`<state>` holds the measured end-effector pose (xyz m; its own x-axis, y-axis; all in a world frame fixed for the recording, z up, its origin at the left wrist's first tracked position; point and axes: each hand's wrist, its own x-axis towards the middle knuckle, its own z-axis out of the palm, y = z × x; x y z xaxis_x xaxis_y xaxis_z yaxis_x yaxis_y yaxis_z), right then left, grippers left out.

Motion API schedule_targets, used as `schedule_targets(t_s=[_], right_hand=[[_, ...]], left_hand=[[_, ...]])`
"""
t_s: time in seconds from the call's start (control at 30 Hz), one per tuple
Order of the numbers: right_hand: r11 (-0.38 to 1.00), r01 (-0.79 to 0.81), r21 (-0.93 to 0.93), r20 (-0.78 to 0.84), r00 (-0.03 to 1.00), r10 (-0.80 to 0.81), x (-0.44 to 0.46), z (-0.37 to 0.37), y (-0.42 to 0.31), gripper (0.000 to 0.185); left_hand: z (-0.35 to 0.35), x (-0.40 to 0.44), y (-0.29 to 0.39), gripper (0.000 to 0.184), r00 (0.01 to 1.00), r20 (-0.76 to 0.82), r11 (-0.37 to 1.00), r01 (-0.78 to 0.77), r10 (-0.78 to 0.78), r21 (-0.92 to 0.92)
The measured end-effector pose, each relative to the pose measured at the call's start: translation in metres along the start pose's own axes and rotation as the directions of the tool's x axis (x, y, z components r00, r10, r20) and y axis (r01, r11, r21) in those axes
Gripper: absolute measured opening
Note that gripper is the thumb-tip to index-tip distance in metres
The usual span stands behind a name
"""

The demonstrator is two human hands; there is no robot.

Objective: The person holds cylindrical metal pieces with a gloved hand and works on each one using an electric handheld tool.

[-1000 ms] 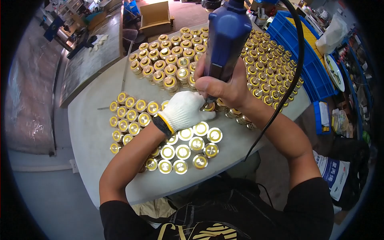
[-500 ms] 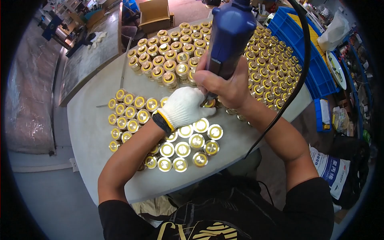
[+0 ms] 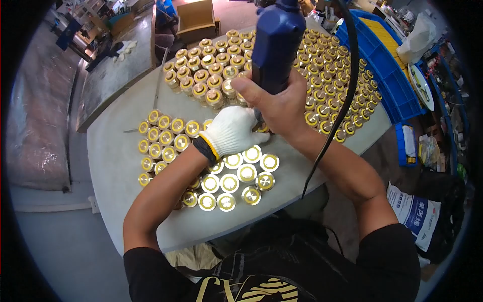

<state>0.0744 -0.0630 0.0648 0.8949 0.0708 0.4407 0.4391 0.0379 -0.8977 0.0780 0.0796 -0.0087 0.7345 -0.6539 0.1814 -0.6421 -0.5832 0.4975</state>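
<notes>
- Head view, setting: a cluttered workshop surrounds a grey worktop (image 3: pixel 113 166); a blue crate (image 3: pixel 397 98) stands beyond its right side, a cardboard box (image 3: pixel 196 20) beyond its far edge.
- Left hand (image 3: pixel 232 132): gloved, curled about one metal cylinder (image 3: pixel 262 129) near the worktop's middle, thumb along its near side — probably a steadying hold, keeping the piece from turning.
- Right hand (image 3: pixel 279 108): bare, wrapped around the lower body of a blue power tool (image 3: pixel 276 48) held nose-down over that cylinder. The upright grip presumably keeps the tool in line with the piece; the tip's contact is hidden by the hands.
- Grouping: cylinders with raised centres form a far group (image 3: pixel 200 75) and a right group (image 3: pixel 327 80); flat-topped ones form a left group (image 3: pixel 167 137) and a near group (image 3: pixel 229 182). The division suggests sorting by state.
- Edges and room: grey surface shows between the near group and the worktop's front edge, and wider at left. Rightward room is tighter — the black cable (image 3: pixel 347 95) crosses before the right forearm, with the right group just beyond.
</notes>
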Motion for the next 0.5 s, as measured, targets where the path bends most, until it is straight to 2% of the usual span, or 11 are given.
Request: schedule_targets(t_s=[0.03, 0.1, 0.13, 0.17, 0.23, 0.3, 0.37, 0.4, 0.47, 0.5], right_hand=[[1.0, 0.017, -0.003, -0.003, 1.0, -0.017, 0.003, -0.01, 0.0, 0.021], [0.96, 0.008, 0.279, -0.041, 0.999, 0.003, 0.012, -0.025, -0.008, 0.031], [0.962, 0.028, 0.273, -0.083, 0.997, -0.006, 0.017, -0.035, -0.012, 0.035], [0.962, 0.048, 0.268, -0.127, 0.992, -0.015, 0.026, -0.046, -0.019, 0.04], [0.973, 0.053, 0.223, -0.133, 0.991, -0.023, 0.034, -0.064, -0.01, 0.041], [0.979, -0.017, 0.203, -0.12, 0.992, 0.042, 0.036, -0.072, -0.005, 0.04], [0.973, -0.035, 0.227, -0.112, 0.992, 0.061, 0.036, -0.074, 0.001, 0.039], [0.977, -0.04, 0.209, -0.111, 0.992, 0.065, 0.035, -0.074, 0.004, 0.038], [0.98, -0.048, 0.193, -0.105, 0.992, 0.07, 0.033, -0.075, 0.012, 0.038], [0.979, -0.052, 0.197, -0.111, 0.991, 0.076, 0.033, -0.075, 0.013, 0.038]], left_hand=[[-0.014, 0.003, 0.013, 0.042, 1.0, -0.008, 1.0, -0.012, 0.012, 0.01], [-0.03, 0.008, 0.031, 0.045, 0.935, 0.252, 0.962, 0.212, -0.251, 0.172], [-0.018, 0.004, 0.017, 0.046, 0.98, 0.141, 0.987, 0.131, -0.143, 0.088], [-0.022, 0.003, 0.019, 0.046, 0.98, 0.139, 0.988, 0.131, -0.142, 0.087], [-0.035, 0.007, 0.028, 0.048, 0.94, 0.264, 0.951, 0.263, -0.214, -0.165], [-0.036, 0.007, 0.032, 0.047, 0.915, 0.338, 0.949, 0.28, -0.22, -0.141], [-0.037, 0.013, 0.04, 0.047, 0.908, 0.341, 0.964, 0.264, -0.242, -0.02], [-0.036, 0.015, 0.045, 0.047, 0.907, 0.344, 0.964, 0.264, -0.242, -0.018], [-0.031, 0.017, 0.053, 0.044, 0.949, 0.169, 0.962, 0.251, -0.266, 0.106], [-0.027, 0.018, 0.053, 0.044, 0.947, 0.178, 0.962, 0.251, -0.267, 0.108]])
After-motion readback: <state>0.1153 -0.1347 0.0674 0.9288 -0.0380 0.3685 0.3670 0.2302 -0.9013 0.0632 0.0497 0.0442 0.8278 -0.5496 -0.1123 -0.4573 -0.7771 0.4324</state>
